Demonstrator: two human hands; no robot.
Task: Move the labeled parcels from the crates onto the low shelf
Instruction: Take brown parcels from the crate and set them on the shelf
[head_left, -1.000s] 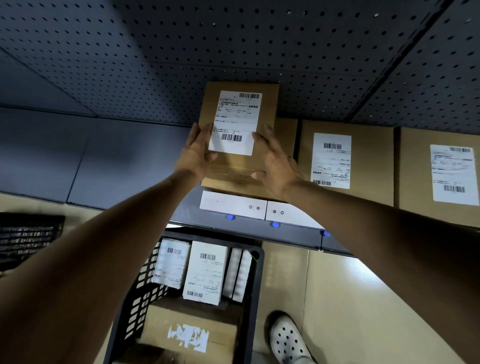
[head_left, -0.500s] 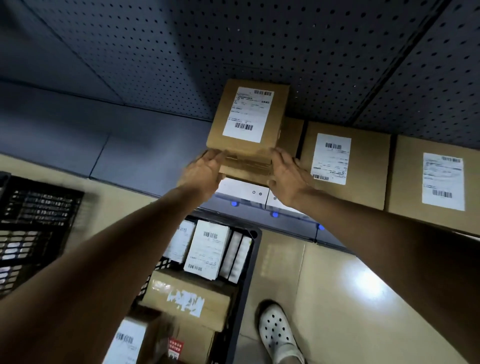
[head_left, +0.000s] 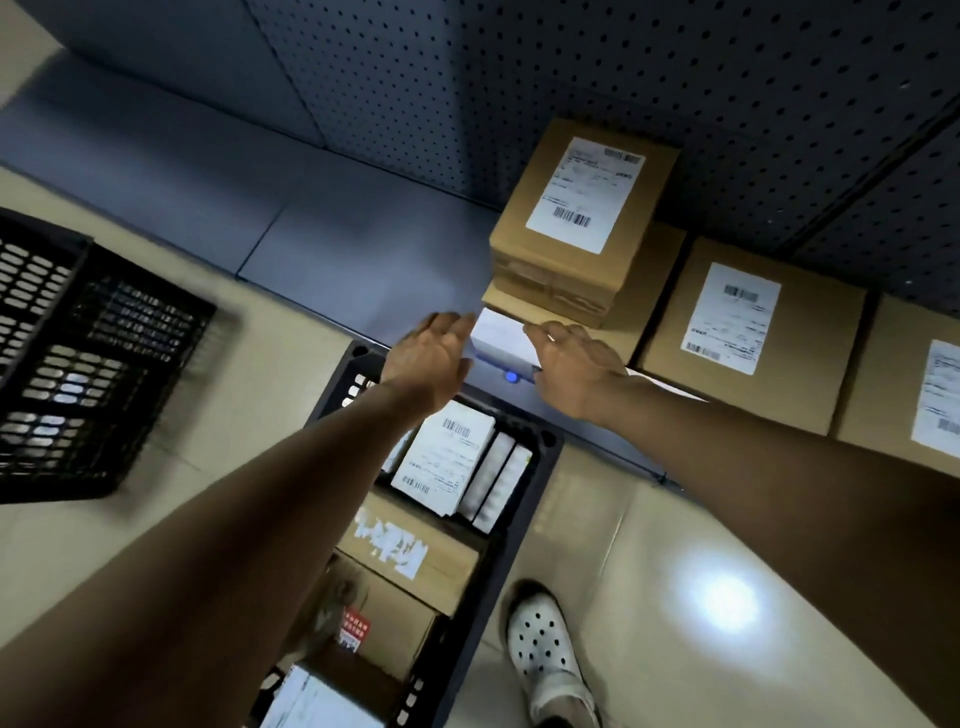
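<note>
A small brown parcel (head_left: 582, 218) with a white barcode label lies stacked on another brown box on the low grey shelf (head_left: 363, 260). My left hand (head_left: 428, 358) and my right hand (head_left: 574, 364) hover just in front of the shelf edge, below that stack, fingers straight and holding nothing. Beneath my arms a dark crate (head_left: 524, 525) on the floor holds white labeled parcels (head_left: 447, 460) standing on edge and several brown boxes (head_left: 400, 551).
Two more labeled brown boxes (head_left: 748, 332) stand to the right on the shelf. A black slotted crate (head_left: 78, 358) sits on the floor at left. A perforated back panel (head_left: 597, 78) rises behind the shelf. My white clog (head_left: 545, 644) is on the beige floor.
Both hands let go of the small parcel, which stays on the stack, and drew back toward me below the shelf edge. The view swung left and down.
</note>
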